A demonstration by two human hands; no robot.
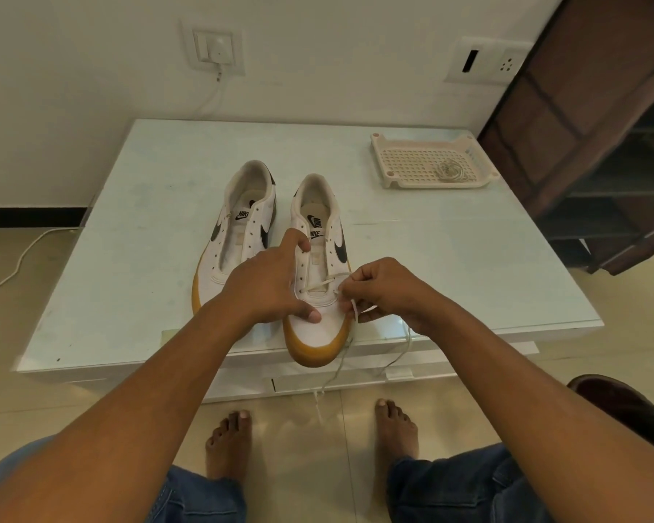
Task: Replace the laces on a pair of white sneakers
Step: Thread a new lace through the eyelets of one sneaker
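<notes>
The white surface [129,296] carries both shoes. The laceless sneaker [242,228] is half hidden behind the left hand [269,285], whose straight fingers press the nearer sneaker [318,328]. The right hand [389,292] has its fingers clenched, pinching the lace [320,284]; the lace's tip between them is blurred.

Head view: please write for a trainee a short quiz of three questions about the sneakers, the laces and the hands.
1. True or false: the left hand rests on the near sneaker.
2. Where does the coiled lace lie? A) in the tray B) on the floor C) under the table
3. Fill in: the right hand pinches the ___ threaded through the near sneaker.
Key: 1 true; 2 A; 3 lace.
</notes>
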